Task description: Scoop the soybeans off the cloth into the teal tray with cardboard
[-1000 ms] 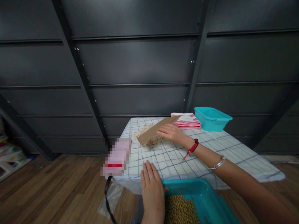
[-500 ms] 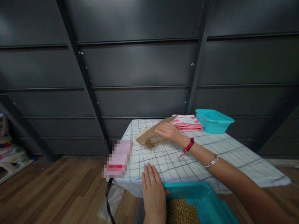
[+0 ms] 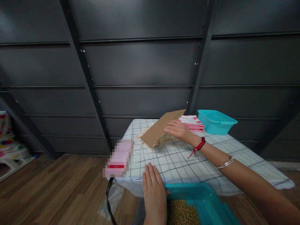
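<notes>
My right hand (image 3: 178,130) grips the right edge of a flat piece of brown cardboard (image 3: 159,126), held tilted over the table. Beneath its lower edge lie tan, bean-like grains (image 3: 164,139), partly hidden by the board, with pale bits spread around them. My left hand (image 3: 153,190) rests at the left rim of a teal plastic tub (image 3: 206,189), its fingers stretched straight and its thumb showing at the rim. Similar grains (image 3: 184,211) heap inside that tub, which the bottom of the view cuts off.
A checked cloth (image 3: 201,162) covers the table. Folded pink-and-white cloth (image 3: 193,122) and a turquoise basin (image 3: 217,122) stand at the back right. At the left table edge is a blurred pink item (image 3: 119,156) with a black strap. A dark panelled wall (image 3: 145,100) rises behind.
My right hand has moved a little right, and the cardboard has turned to show more of its broad face. My left hand and the teal tub have stayed put.
</notes>
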The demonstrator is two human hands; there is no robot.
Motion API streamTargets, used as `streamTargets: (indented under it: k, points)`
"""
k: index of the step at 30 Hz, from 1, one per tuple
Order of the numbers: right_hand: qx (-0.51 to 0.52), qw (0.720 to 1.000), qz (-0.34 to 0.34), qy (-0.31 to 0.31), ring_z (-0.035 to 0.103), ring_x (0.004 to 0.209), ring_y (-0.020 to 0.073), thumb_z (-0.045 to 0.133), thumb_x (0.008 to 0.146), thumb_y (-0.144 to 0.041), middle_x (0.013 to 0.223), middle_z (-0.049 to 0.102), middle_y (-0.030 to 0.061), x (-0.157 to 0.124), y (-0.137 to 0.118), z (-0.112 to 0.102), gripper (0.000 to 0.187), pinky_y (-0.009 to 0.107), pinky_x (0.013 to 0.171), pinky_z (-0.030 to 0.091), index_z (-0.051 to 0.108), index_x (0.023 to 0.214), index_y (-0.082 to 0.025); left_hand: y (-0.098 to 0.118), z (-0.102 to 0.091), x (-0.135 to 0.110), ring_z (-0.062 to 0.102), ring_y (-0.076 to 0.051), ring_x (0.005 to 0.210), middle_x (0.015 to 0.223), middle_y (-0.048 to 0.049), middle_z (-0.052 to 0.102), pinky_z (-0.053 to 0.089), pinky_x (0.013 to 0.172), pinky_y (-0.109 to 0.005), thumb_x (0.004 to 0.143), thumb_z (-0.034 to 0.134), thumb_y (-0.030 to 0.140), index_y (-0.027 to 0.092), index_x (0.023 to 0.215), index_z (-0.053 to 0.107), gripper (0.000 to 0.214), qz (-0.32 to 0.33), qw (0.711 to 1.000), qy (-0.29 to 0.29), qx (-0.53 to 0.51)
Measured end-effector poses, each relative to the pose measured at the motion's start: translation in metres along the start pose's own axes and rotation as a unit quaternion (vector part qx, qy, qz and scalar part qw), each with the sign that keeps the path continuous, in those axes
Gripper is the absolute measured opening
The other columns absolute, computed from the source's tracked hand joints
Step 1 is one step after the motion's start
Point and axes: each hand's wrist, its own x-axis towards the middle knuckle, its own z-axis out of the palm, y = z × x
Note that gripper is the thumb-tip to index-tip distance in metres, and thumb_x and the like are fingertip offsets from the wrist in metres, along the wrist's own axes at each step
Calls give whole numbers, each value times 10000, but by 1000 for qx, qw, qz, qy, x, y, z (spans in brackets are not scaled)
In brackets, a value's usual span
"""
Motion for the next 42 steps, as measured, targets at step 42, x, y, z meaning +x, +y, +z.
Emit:
streamTargets:
  k: [42]
  points:
    - [-14,996,80,-25,589,923,167,351,886,-126,930,673,84,-20,7,4,265,345,754,467,606,946,-168,-2,1,0,410,-317,1218,1310,-222,443,405,970,-480,654,601,263,60,1202,494,595,6,1000,-6,-12]
